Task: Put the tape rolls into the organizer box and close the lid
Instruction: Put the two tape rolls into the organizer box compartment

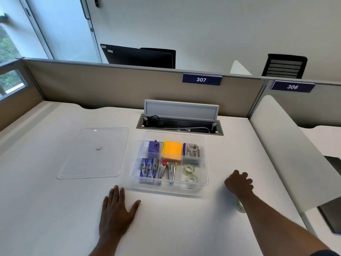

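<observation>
The clear organizer box [167, 186] stands open at the middle of the white desk. Two clear tape rolls [189, 168] [192, 178] lie in its front right compartment. Another tape roll [241, 207] stands on the desk right of the box, partly hidden under my right forearm. The clear lid [96, 154] lies flat on the desk left of the box. My left hand [118, 213] rests flat with fingers spread, in front of the box's left corner. My right hand [239, 183] hovers palm down right of the box with fingers curled; whatever is under it is hidden.
The box also holds a purple sharpener, orange sticky notes, staple boxes, staplers and a grey pack. Behind it is an open cable hatch [180, 124] with its flap up. A beige partition [110, 85] runs along the back and a white divider [287, 148] on the right.
</observation>
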`<state>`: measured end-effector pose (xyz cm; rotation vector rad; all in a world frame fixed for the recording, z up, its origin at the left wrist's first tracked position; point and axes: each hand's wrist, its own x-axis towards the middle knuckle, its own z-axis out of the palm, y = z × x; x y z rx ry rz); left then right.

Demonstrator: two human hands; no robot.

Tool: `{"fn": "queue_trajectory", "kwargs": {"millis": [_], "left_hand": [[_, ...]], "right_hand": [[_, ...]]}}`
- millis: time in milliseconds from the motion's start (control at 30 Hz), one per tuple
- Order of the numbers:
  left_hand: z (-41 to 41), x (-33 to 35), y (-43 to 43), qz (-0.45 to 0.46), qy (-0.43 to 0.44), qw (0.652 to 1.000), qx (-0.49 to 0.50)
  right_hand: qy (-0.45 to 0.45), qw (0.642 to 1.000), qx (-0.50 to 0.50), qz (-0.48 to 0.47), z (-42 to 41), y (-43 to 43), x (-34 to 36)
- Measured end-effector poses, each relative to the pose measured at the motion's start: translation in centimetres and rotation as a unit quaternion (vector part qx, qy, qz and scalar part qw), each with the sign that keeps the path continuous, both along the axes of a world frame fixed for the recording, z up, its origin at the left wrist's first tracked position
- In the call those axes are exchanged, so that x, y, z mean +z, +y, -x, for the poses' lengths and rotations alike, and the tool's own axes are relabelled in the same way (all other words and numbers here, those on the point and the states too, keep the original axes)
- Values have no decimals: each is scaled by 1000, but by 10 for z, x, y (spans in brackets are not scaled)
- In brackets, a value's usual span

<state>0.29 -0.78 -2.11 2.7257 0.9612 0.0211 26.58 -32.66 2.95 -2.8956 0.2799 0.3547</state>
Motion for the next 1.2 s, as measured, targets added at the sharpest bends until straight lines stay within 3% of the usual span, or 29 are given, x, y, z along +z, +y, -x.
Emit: {"fn": "queue_trajectory", "kwargs": {"millis": [100, 200, 333, 433, 633, 733, 967, 1200], "left_hand": [[0, -3, 0, -14, -9, 1000, 0], [0, -1, 0, -11, -7, 1000, -1], [0, 0, -1, -9, -7, 1000, -3], [0, -1, -1, -11, -16, 1000, 0], [0, -2, 0, -12, -11, 1000, 1], [0, -3, 1, -15, -9, 1000, 2], [0, -7, 2, -12, -10, 1000, 1], [0, -10, 3, -13, -8, 1000, 2]], "right_hand": [[6, 1000, 15, 19, 6, 1, -4], [-79, 994, 68, -16, 10, 0, -8], [-10, 997, 56, -44, 6, 2, 3], [-35, 996, 64, -51, -1, 11, 10], [-133, 970, 133, -155, -18, 56, 40], [-137, 949, 193, -208, -17, 83, 53], [-57, 919, 345, -184, 7, 114, 49], [-7, 925, 366, -103, 19, 114, 28]]}}
